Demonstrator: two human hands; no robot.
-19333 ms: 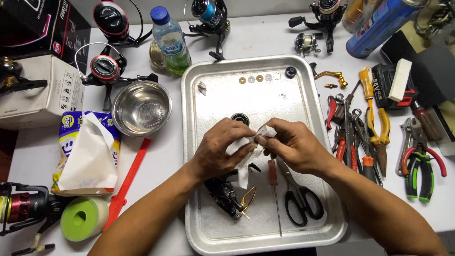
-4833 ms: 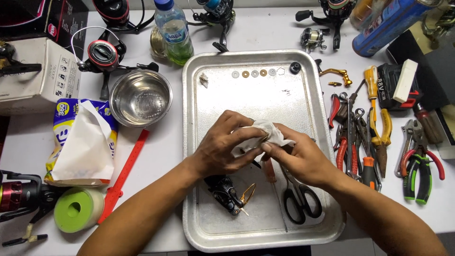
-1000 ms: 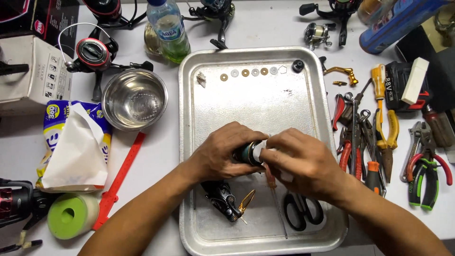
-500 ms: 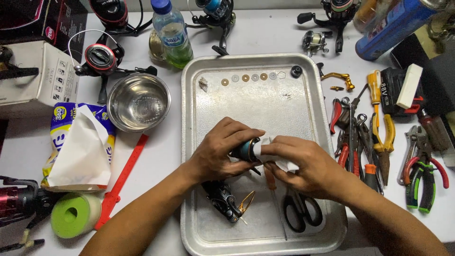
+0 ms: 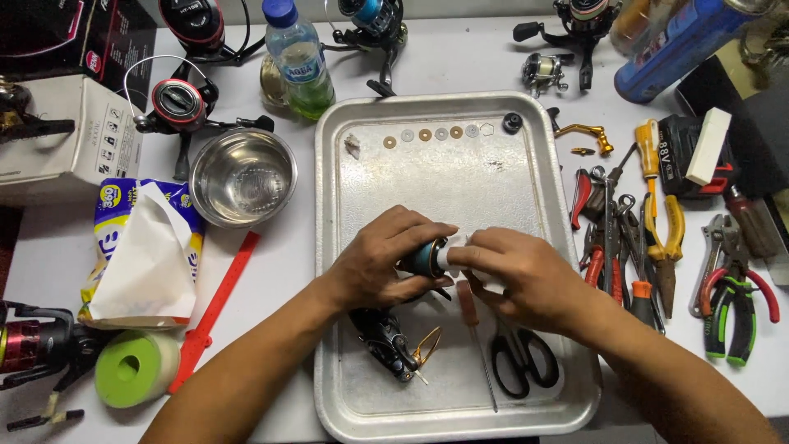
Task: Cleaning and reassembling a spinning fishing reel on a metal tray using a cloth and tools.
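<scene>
Aluminium tray [image 5: 460, 415] at lower centre of the frame, shallow and rimmed, probably to keep small parts from rolling off. Near its bottom edge: black scissors [image 5: 523, 364], a thin screwdriver [image 5: 477, 345] lying lengthwise, and a dark reel body [image 5: 386, 344] with a gold bail wire, all within easy reach. Just above, at mid-frame: left hand [image 5: 386, 263] curled around a dark teal-banded spool [image 5: 427, 258], fingers clamped on it, seemingly to steady it over the tray. Right hand [image 5: 518, 275] meeting it from the right side, fingertips pinched together on a scrap of white tissue [image 5: 454, 256] pressed against the spool's end. Farther up, along the tray's top edge: a row of small washers [image 5: 436, 134] laid out one by one, likely to keep their order. Upper left: steel bowl [image 5: 243, 176] and a plastic bottle [image 5: 298, 62]. Far right: pliers and cutters [image 5: 657, 238] side by side.
</scene>
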